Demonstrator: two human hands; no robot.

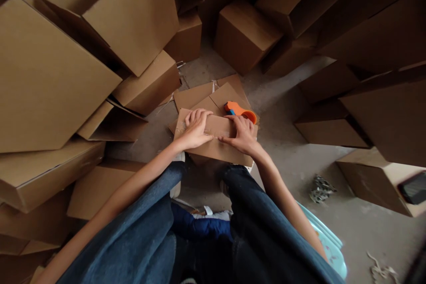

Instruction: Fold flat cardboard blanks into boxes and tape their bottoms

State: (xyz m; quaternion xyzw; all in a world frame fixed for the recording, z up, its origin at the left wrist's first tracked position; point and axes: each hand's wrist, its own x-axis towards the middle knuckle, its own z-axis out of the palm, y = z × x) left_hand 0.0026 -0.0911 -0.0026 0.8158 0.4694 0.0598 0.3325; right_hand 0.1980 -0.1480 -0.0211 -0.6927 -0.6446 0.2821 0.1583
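Brown corrugated cardboard makes up the small carton [218, 125] between the person's knees, set low over the concrete floor [276, 142] with a long seam running across its upper side. Left hand [197, 129] and right hand [244, 135] lie on it side by side, a strip of bare board between them. Each grip is grasping the carton: fingers reach its far edge, and the thumbs point toward each other along the seam.

Just beyond the right hand's fingers, an orange tape dispenser [237, 109] with a blue part lies on flattened cardboard [195, 95], which spreads out behind the carton. Blue jeans [123, 230] cover both legs, and a pale shoe [179, 157] shows near the left knee. Below, between the thighs, is dark blue padded fabric [203, 227].

To the person's right, the edge of a turquoise plastic item [331, 253] shows beside the thigh; farther out on the floor are a crumpled silvery wad [321, 188] and a loose pale cord [381, 270]. Larger boxes [133, 13] stand stacked and tilted around the left, far and right sides, some with open flaps. One at right bears a black object [413, 187], too dim to identify.
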